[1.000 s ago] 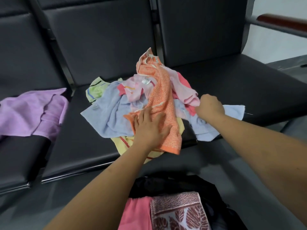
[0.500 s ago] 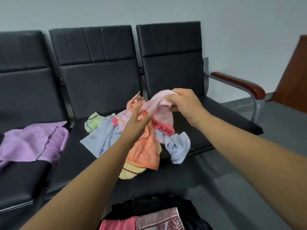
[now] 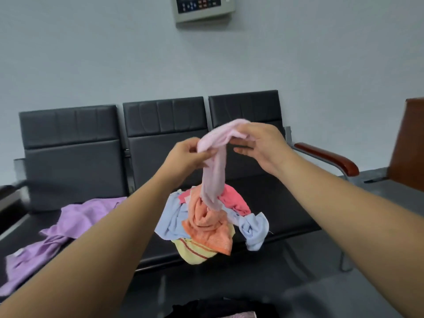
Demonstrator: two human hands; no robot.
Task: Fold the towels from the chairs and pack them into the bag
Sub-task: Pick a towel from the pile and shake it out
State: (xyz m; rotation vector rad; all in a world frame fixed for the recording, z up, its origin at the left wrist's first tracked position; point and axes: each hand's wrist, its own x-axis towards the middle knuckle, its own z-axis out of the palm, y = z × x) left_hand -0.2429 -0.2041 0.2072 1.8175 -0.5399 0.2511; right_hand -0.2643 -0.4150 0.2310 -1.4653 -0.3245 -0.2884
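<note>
Both my hands hold a pale pink towel (image 3: 215, 171) up in the air above the black chairs (image 3: 165, 134). My left hand (image 3: 187, 157) pinches its upper edge on the left and my right hand (image 3: 259, 148) pinches the top on the right. The towel hangs down bunched, its lower end reaching a pile of towels (image 3: 211, 223) on the middle seat: orange, light blue, yellow and deep pink. A purple towel (image 3: 68, 226) lies on the left seat. The black bag (image 3: 220, 309) shows at the bottom edge, mostly out of frame.
The three joined chairs end in a brown armrest (image 3: 330, 157) on the right. A brown wooden panel (image 3: 410, 143) stands at the far right. A control box (image 3: 204, 8) hangs on the grey wall above. Grey floor lies in front of the seats.
My hands have lifted the pale pink towel out of the pile and raised it high. The camera has tilted up, so the bag has dropped almost out of view.
</note>
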